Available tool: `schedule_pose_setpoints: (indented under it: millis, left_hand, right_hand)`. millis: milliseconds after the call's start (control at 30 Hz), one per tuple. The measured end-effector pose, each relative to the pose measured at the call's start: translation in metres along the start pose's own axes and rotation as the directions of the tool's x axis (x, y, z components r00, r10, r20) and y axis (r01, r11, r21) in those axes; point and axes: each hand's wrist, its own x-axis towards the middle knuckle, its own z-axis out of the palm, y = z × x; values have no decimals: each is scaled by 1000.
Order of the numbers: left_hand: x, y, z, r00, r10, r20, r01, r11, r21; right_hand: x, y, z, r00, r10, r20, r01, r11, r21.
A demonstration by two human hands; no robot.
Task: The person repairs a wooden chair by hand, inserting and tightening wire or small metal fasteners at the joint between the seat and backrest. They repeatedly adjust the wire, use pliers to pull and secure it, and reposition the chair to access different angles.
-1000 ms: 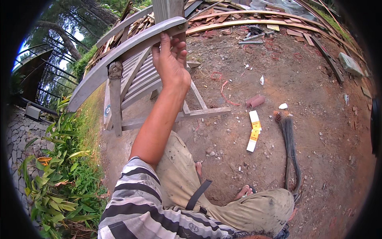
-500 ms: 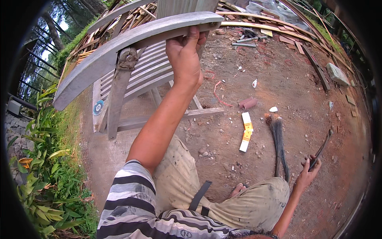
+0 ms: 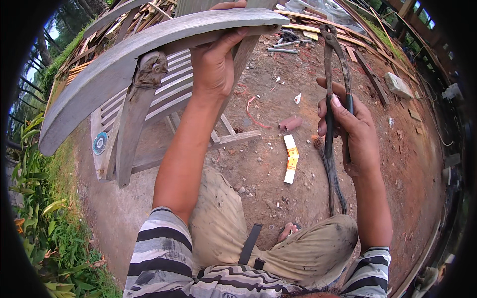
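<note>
A weathered grey wooden chair with a slatted seat (image 3: 171,99) stands tilted in front of me on the left. My left hand (image 3: 214,69) grips its curved armrest (image 3: 144,44) near the far end, fingers over the top and thumb underneath. Below the armrest, brown wrapping (image 3: 151,69) covers the top of a leg. In my right hand (image 3: 355,126) is a pair of long-handled pincers (image 3: 328,67), held upright with the jaws at the top and apart from the chair. Its dark-sleeved handles are slightly spread, with my fingers around them.
On the dirt lie a bundle of dark wire (image 3: 332,186), a white-and-yellow carton (image 3: 291,158), reddish-brown rolls (image 3: 290,123) and a small white bottle (image 3: 297,99). A round abrasive disc (image 3: 100,143) rests at the chair's lower left. Timber (image 3: 323,30) is piled behind; plants (image 3: 44,213) border the left.
My right hand has risen from low at the right, bringing the pincers up beside the chair. My left hand now wraps the armrest, fingers on top. The view has shifted slightly.
</note>
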Motion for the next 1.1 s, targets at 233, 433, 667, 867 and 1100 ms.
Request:
schedule_pose_setpoints:
  millis: [233, 433, 667, 867, 1100]
  left_hand:
    - [-6, -12, -12, 999, 6, -50, 3, 987, 163]
    - [-20, 9, -13, 985, -64, -161, 89, 983, 158]
    - [-10, 42, -25, 986, -122, -113, 126, 992, 21]
    - [-13, 31, -30, 993, -96, -64, 95, 995, -32]
    - [-8, 38, -24, 994, -64, -93, 79, 983, 163]
  right_hand:
    - [4, 45, 16, 996, -38, -83, 30, 994, -103]
    - [14, 61, 33, 996, -63, -63, 56, 993, -103]
    - [16, 67, 38, 999, -49, 1, 49, 993, -111]
    - [11, 68, 34, 1000, -13, 23, 15, 998, -56]
    - [9, 70, 28, 999, -51, 18, 53, 996, -77]
